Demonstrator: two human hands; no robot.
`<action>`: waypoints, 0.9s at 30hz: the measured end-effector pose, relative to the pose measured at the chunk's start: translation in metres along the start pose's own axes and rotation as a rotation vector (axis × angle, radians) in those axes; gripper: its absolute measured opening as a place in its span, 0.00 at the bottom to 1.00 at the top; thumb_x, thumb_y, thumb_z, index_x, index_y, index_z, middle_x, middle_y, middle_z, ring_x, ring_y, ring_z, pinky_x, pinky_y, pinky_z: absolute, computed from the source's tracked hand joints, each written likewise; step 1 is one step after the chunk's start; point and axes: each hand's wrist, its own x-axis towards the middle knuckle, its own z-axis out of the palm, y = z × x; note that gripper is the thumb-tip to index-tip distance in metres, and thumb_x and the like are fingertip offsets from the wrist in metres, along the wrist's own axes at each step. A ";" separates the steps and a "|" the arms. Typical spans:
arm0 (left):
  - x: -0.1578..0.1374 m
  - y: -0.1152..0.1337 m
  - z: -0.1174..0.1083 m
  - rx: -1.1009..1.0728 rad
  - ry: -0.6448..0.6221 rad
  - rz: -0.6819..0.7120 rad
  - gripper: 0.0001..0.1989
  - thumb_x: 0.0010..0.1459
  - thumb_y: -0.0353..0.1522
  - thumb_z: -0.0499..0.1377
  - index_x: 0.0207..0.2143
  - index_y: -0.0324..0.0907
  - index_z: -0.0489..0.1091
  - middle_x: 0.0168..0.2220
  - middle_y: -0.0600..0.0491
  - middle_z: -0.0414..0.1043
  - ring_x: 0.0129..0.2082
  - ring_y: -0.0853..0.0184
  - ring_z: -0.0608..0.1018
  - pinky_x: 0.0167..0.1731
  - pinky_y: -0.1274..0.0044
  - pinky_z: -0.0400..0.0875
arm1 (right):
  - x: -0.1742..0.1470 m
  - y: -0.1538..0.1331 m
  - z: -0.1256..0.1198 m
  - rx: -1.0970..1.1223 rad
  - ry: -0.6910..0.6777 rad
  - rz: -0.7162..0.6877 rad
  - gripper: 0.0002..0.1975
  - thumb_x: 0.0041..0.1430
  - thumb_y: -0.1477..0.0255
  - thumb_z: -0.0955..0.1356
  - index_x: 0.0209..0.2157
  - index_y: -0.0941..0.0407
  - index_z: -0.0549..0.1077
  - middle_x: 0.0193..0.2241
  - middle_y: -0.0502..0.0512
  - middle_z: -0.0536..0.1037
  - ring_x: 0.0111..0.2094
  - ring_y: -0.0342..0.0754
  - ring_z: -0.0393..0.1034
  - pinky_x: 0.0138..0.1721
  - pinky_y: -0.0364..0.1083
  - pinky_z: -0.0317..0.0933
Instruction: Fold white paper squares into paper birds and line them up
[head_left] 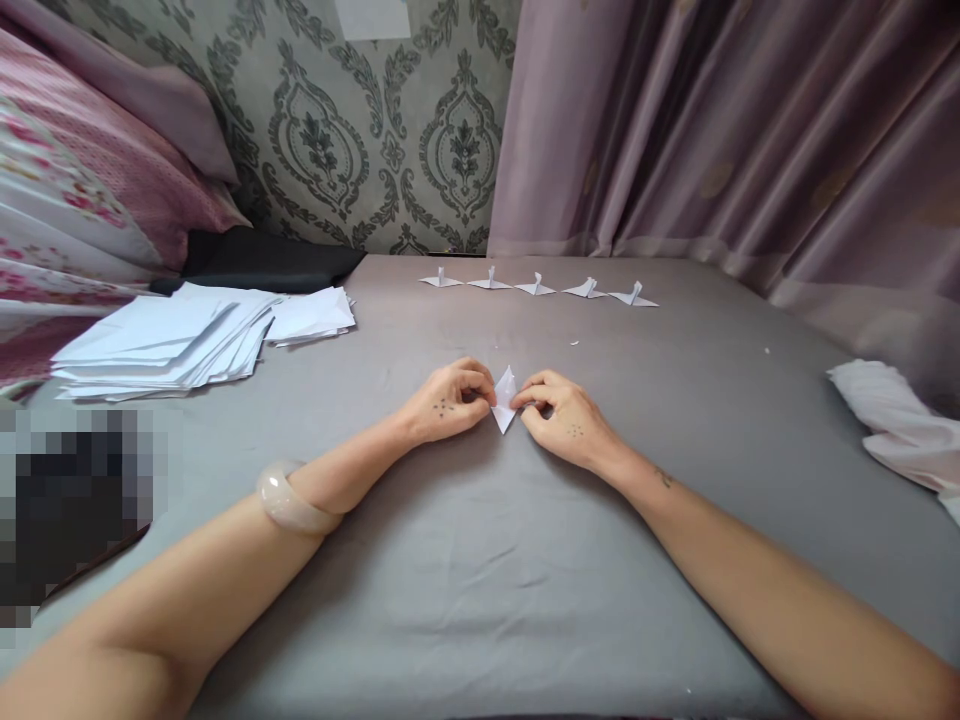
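A small white folded paper (505,400), diamond-shaped with pointed ends toward and away from me, is held just above the grey cloth surface (510,560). My left hand (454,400) pinches its left side between thumb and fingers. On the opposite side my right hand (559,412) pinches the right edge in the same way. The fingertips hide both side corners of the paper. A pale bangle (289,500) circles my left forearm.
Several folded paper figures (535,285) stand in a row at the far edge. A stack of white paper sheets (165,340) lies at the left, beside a black cloth (262,262). White fabric (900,420) lies at the right. Curtains (637,130) hang behind.
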 end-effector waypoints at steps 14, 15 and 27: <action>0.000 -0.003 0.006 0.135 0.085 0.113 0.07 0.54 0.30 0.59 0.37 0.42 0.66 0.37 0.51 0.67 0.38 0.67 0.70 0.34 0.78 0.68 | 0.001 -0.002 0.002 -0.079 -0.013 0.017 0.08 0.55 0.68 0.69 0.38 0.52 0.74 0.37 0.50 0.72 0.31 0.42 0.67 0.35 0.44 0.59; 0.000 -0.002 0.007 0.124 0.071 0.112 0.08 0.55 0.30 0.58 0.39 0.42 0.66 0.37 0.51 0.68 0.38 0.67 0.71 0.34 0.78 0.68 | 0.002 -0.002 0.003 -0.080 -0.025 0.016 0.07 0.56 0.67 0.68 0.37 0.52 0.75 0.36 0.50 0.72 0.31 0.42 0.67 0.35 0.44 0.59; 0.008 -0.010 0.008 0.202 0.075 -0.001 0.06 0.57 0.32 0.59 0.29 0.40 0.73 0.32 0.52 0.70 0.28 0.71 0.70 0.31 0.78 0.65 | 0.012 0.000 0.003 -0.075 -0.025 0.001 0.06 0.59 0.71 0.67 0.33 0.53 0.78 0.36 0.51 0.73 0.32 0.43 0.66 0.34 0.43 0.57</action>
